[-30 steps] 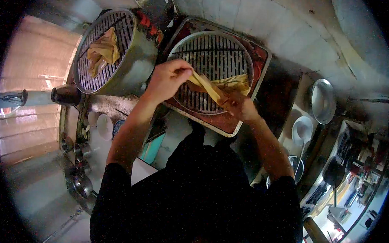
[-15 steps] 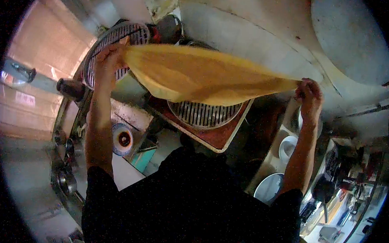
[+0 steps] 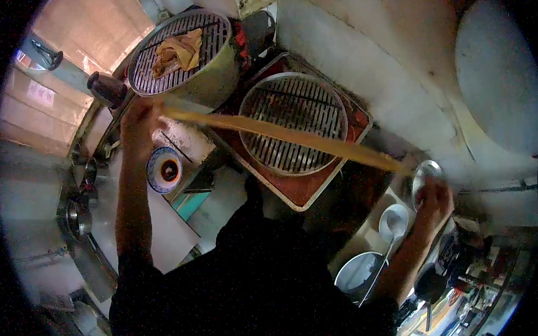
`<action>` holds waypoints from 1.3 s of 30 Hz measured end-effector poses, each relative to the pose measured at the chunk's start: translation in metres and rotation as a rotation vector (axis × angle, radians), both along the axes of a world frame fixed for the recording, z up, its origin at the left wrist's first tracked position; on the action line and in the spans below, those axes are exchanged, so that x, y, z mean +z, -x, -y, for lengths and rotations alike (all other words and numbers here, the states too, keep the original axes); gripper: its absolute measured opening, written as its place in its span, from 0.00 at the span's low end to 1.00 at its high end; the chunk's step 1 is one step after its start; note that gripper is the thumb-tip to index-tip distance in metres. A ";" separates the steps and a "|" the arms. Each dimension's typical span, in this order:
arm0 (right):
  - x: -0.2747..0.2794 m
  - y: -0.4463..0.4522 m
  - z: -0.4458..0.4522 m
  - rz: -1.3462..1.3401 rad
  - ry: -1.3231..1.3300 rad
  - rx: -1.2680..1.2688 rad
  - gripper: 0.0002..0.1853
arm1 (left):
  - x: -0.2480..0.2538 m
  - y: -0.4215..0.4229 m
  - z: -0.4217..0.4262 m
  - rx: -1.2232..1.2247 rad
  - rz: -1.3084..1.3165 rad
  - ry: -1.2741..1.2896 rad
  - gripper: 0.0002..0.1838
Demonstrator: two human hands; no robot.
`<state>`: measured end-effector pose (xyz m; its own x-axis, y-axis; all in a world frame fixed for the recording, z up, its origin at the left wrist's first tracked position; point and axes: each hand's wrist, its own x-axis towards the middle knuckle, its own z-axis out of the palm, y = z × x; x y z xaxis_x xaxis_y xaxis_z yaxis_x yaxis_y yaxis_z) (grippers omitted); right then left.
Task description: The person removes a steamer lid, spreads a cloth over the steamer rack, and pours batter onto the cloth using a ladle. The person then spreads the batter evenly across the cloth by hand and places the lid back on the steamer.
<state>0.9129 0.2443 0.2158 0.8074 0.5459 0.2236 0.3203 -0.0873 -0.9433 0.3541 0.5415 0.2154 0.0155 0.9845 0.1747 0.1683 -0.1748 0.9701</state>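
A yellow cloth (image 3: pixel 288 136) is pulled out into a narrow, slanting band between my two hands, higher at the left end. My left hand (image 3: pixel 141 119) is closed on one end, below the left steamer (image 3: pixel 209 86). At the other end my right hand (image 3: pixel 437 200) grips the cloth beside a metal bowl (image 3: pixel 428 169); motion blurs its fingers. Beneath the band lies a round slatted steamer rack (image 3: pixel 295 104), set in a red square stove top (image 3: pixel 304 190).
A crumpled yellowish cloth (image 3: pixel 181 51) rests on the left steamer's slats. On the left counter stands a blue-rimmed bowl with dark sauce (image 3: pixel 164 170). At right are a white bowl with a ladle (image 3: pixel 393 220) and a larger basin (image 3: pixel 355 269). A wall rises behind the stove.
The cloth has gone from a broad, billowing sheet to a thin band. Both hands have come lower and nearer my body, the right one more. The view has shifted, uncovering both steamer racks.
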 end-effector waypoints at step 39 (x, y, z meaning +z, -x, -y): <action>-0.427 -0.171 -0.279 -0.236 0.684 0.205 0.06 | -0.407 -0.158 -0.235 0.280 -0.786 0.317 0.15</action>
<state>1.0838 0.5230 -0.2110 0.6593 0.6453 -0.3858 0.1896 -0.6393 -0.7453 0.5119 0.7764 -0.1920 -0.2324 0.9704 -0.0664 0.8014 0.2297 0.5523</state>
